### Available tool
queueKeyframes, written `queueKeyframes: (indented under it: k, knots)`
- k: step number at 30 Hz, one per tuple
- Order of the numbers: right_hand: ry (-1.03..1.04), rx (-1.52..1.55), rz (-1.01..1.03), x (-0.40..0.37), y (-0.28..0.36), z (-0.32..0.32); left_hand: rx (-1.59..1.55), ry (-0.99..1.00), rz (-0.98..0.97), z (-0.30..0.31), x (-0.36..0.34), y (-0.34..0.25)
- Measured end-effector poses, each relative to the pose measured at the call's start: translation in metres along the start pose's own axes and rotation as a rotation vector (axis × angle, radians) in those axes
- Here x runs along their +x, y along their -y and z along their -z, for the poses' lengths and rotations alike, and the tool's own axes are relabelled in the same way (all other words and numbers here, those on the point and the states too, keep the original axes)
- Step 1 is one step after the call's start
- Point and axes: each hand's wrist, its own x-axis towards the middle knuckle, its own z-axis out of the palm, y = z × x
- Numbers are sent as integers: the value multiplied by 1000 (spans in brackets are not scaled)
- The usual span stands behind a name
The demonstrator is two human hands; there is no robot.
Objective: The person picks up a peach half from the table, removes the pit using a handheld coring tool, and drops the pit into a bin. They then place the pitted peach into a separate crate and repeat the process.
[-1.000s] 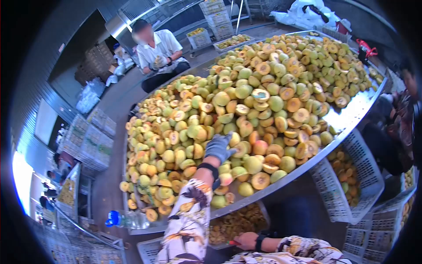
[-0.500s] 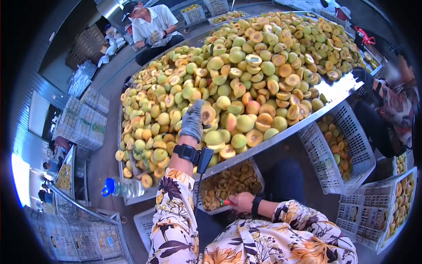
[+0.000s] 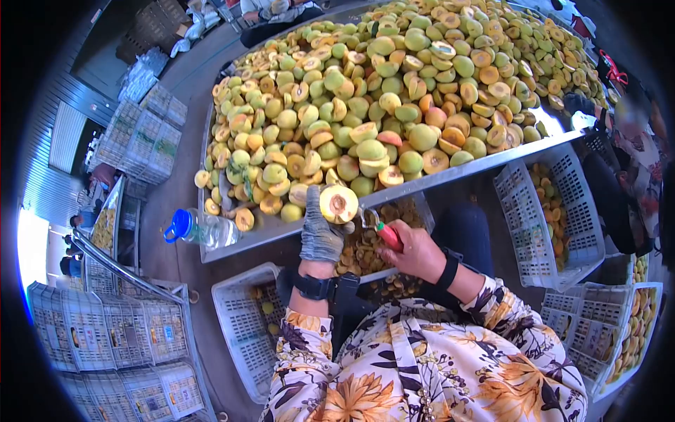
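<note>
My left hand (image 3: 320, 239), in a grey glove, is closed around a peach half (image 3: 339, 205) near the table's front edge. The cut face is turned up and shows a reddish-brown centre. My bare right hand (image 3: 420, 253) grips a pitting tool (image 3: 389, 237) by its red and green handle. Its looped metal tip points left, close to the peach half. Beyond both hands lies a large heap of halved peaches (image 3: 394, 102) on a metal-edged table (image 3: 485, 157). Below the hands stands a crate with brownish scraps (image 3: 365, 254).
A clear water bottle with a blue cap (image 3: 181, 224) lies at the table's left corner. White plastic crates stand at lower left (image 3: 242, 330) and right (image 3: 524, 225), the right one holding peach halves. Co-workers sit at the far side (image 3: 278, 10) and at right (image 3: 636, 141).
My left hand has come back from the heap toward me with a peach half. My right hand has risen with the tool from the scrap crate toward it. The view has tilted down.
</note>
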Motion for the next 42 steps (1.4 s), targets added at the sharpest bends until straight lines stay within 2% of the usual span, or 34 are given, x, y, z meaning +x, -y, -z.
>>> queueKeyframes:
  k: [1, 2, 3, 5, 6, 7, 9, 13, 15, 19, 21, 23, 24, 25, 27, 29, 31, 33, 35, 37, 39, 41, 42]
  knots:
    - [-4, -18, -6, 0, -1, -4, 5, -33, -43, 1, -8, 9]
    - [-6, -21, -12, 0, 0, -8, 4, 86, -33, 11, -13, 15]
    - [-13, -27, -13, 0, 2, -10, -1, 84, -20, 19, -12, 27]
    - [-8, -8, -28, 0, 5, -15, 1029, -8, -789, 25, -11, 47]
    - [-5, 16, -34, -2, 6, -18, 927, 48, -646, 32, -13, 53]
    - [-4, 15, -42, -4, 5, -20, 926, 50, -638, 32, -15, 54]
    - [1, 36, -38, -6, 3, -23, 382, 76, -417, 27, -17, 57]
    - [-24, 16, -69, -11, -1, -30, 526, 28, -533, 10, -29, 54]
    - [-8, 37, -160, -13, 0, -32, 511, 25, -548, -8, -40, 51]
    - [-34, 95, -166, -20, 1, -39, 548, -37, -600, -14, -39, 58]
    - [13, 179, -139, -24, 0, -44, 442, -81, -538, -12, -34, 56]
    - [49, 182, -154, -26, -1, -46, 407, 48, -283, -1, -29, 47]
    - [78, 140, -136, -27, -3, -48, 436, 121, -197, 9, -23, 43]
    - [108, 100, -116, -29, -5, -49, 438, 115, -192, 14, -19, 40]
    - [123, 106, -103, -30, -6, -50, 348, 227, 139, 20, -14, 36]
    - [132, 111, -86, -26, -8, -47, 348, 209, 95, 21, -17, 38]
    - [174, 167, -67, -21, -9, -41, 11, 217, 17, 21, -26, 41]
    - [241, 181, -125, -18, -2, -35, 25, 194, -4, 25, -27, 46]
    - [258, 153, -115, -19, -3, -39, 7, 50, -145, 20, -32, 53]
    - [262, 145, -136, -21, -1, -44, -54, 29, -99, 20, -32, 52]
    - [259, 134, -157, -21, 1, -47, 46, -42, -67, 15, -33, 47]
    - [224, 221, -144, -20, 7, -47, 55, -59, -113, 17, -29, 52]
    - [223, 222, -147, -18, 11, -43, 88, -70, -229, 22, -23, 57]
